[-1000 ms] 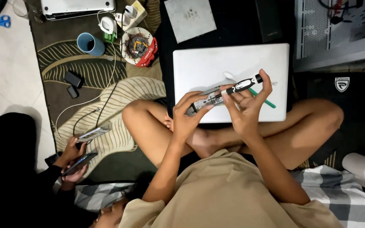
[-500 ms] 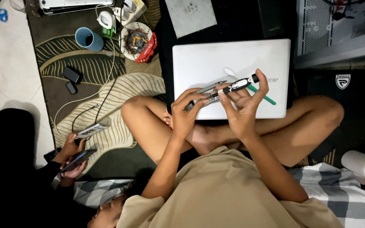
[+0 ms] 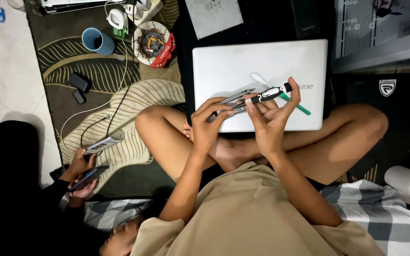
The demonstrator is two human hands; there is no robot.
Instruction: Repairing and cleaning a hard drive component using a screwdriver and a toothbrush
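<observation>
- I see the black-and-white screwdriver (image 3: pixel 267 95) lying nearly level above the closed white laptop (image 3: pixel 224 61), tip toward the grey metal part (image 3: pixel 231 102).
- My right hand (image 3: pixel 271 118) is clamped on its handle.
- My left hand (image 3: pixel 207 125) is curled around the part, probably gripping it.

Bare laptop lid (image 3: pixel 224 66) beyond raised knees (image 3: pixel 150 118)

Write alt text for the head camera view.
A cross-legged person's left hand holds a grey metal tool while the right hand holds a black-and-white screwdriver to it, above a closed white laptop. Another person at lower left holds a phone.
</observation>
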